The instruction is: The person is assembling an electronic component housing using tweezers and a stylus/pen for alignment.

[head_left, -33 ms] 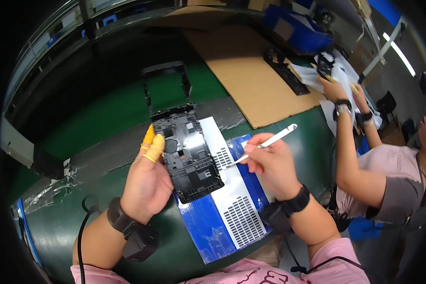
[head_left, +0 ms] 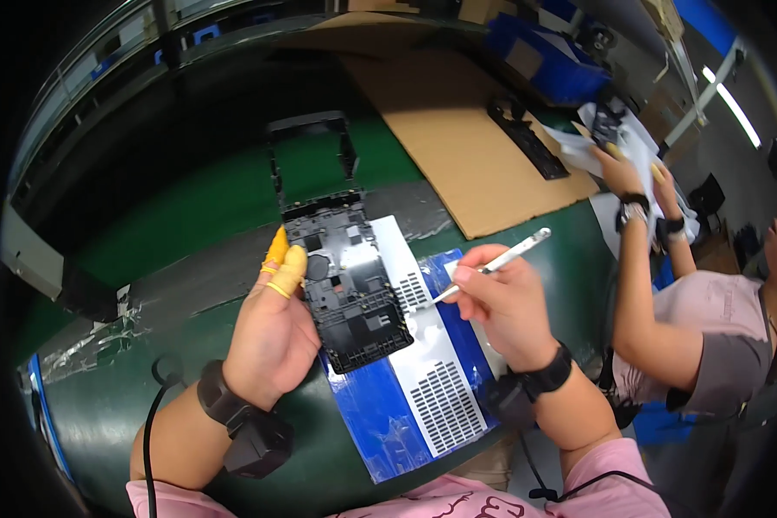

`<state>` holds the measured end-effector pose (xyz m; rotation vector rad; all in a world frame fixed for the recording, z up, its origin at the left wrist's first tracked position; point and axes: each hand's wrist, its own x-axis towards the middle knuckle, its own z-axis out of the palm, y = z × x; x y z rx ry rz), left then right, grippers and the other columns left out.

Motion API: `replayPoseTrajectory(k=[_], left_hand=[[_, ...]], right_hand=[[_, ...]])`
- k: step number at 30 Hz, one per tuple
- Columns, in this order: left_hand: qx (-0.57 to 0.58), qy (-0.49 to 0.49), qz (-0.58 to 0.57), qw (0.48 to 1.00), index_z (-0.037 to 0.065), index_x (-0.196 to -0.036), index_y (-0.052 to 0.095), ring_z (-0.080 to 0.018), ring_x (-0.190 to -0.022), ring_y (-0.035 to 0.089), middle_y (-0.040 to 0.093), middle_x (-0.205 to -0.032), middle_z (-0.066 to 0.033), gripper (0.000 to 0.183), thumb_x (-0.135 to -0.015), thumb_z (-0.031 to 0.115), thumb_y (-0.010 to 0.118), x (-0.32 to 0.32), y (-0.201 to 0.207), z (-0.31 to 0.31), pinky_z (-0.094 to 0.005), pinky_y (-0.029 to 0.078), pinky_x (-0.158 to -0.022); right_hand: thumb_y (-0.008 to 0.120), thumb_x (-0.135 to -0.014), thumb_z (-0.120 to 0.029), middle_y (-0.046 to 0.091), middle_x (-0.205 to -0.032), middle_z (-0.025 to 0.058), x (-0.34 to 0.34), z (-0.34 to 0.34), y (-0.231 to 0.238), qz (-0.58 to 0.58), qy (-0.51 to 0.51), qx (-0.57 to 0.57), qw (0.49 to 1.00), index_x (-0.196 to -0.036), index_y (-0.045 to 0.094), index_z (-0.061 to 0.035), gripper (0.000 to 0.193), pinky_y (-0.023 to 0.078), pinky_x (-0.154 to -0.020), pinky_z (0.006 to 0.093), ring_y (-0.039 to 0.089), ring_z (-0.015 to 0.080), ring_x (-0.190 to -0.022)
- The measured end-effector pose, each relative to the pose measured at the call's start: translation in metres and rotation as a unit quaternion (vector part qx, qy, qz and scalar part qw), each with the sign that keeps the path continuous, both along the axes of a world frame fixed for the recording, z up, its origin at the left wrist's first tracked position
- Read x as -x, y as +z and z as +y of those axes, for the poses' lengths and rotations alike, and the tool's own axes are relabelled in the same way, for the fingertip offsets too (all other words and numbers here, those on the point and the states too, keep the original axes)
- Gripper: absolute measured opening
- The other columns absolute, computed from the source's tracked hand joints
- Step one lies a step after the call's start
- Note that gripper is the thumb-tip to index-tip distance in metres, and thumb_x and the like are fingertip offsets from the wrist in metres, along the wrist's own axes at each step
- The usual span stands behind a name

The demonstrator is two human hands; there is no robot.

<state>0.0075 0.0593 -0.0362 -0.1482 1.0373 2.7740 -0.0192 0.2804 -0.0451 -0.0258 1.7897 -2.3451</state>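
Note:
My left hand [head_left: 272, 324], with yellow finger cots on thumb and finger, grips a black plastic device housing [head_left: 341, 289] by its left edge. The housing is tilted, its ribbed inner side facing up, and an open black frame [head_left: 311, 129] extends from its far end. Pinched in my right hand [head_left: 505, 306] is a slim white pointed tool [head_left: 518, 248], its tip down by the housing's right edge. Beneath lies a white sheet with rows of small black stickers [head_left: 445, 406], on a blue board [head_left: 375, 432]. The housing hides part of both.
A brown cardboard sheet [head_left: 440, 147] covers the far bench, with a long black part [head_left: 531, 142] on it and a blue bin [head_left: 552, 56] behind. At right, a co-worker's hands [head_left: 622, 173] hold a black part and white wrapping. Cables trail from my wrist straps.
The whole view has shifted slightly. The white tool has turned a little in my right hand, with its tip still beside the housing. The co-worker's hands have moved slightly.

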Motion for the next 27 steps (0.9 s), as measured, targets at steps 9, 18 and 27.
replayPoseTrajectory(k=[9, 18, 27], left_hand=[[0.0, 0.007, 0.018, 1.0, 0.014, -0.129, 0.033, -0.0168, -0.102, 0.051, 0.049, -0.117, -0.0051, 0.038, -0.093, 0.022, 0.041, -0.01, 0.014, 0.006, -0.0347, 0.045, -0.085], [0.009, 0.005, 0.004, 1.0, 0.015, -0.133, 0.029, -0.0167, -0.102, 0.052, 0.047, -0.12, -0.0047, 0.044, -0.093, 0.029, 0.042, -0.012, 0.009, 0.007, -0.0338, 0.048, -0.084], [0.001, -0.008, 0.023, 1.0, 0.013, -0.132, 0.03, -0.0182, -0.106, 0.051, 0.047, -0.121, -0.0047, 0.044, -0.092, 0.027, 0.043, -0.014, 0.01, 0.007, -0.0344, 0.046, -0.087]], right_hand=[[0.063, -0.078, 0.003, 0.061, -0.08, 0.0034, -0.022, -0.058, 0.025, 0.12, 0.095, -0.013, 0.988, -0.095, 0.056, 0.0016, 0.019, 0.045, -0.06, 0.0157, 0.058, 0.0057, -0.071], [0.059, -0.079, 0.005, 0.06, -0.082, 0.0066, -0.024, -0.048, 0.01, 0.129, 0.067, 0.029, 0.989, -0.1, 0.053, 0.0026, 0.022, 0.048, -0.066, 0.0191, 0.06, 0.0094, -0.075], [0.059, -0.079, 0.005, 0.06, -0.084, 0.007, -0.026, -0.048, 0.006, 0.134, 0.052, 0.012, 0.99, -0.102, 0.052, 0.0039, 0.024, 0.048, -0.069, 0.0216, 0.06, 0.0112, -0.076]])
